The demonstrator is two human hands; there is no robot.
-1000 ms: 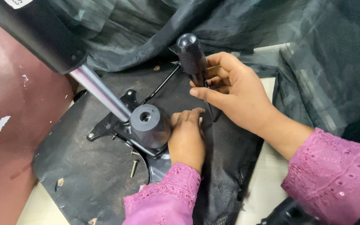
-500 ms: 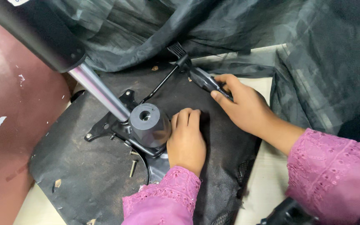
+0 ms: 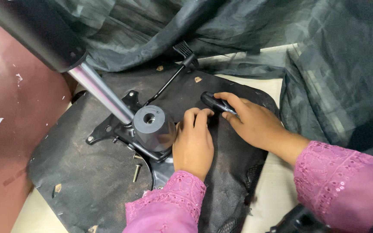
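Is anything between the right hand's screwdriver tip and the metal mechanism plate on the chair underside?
Yes. The left hand lies flat between the screwdriver, held low by the right hand, and the mechanism plate. Its fingers cover the spot beside the grey hub, so the tip's path is hidden.

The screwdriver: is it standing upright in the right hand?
No, the screwdriver lies low and flat over the black seat underside, under the right hand.
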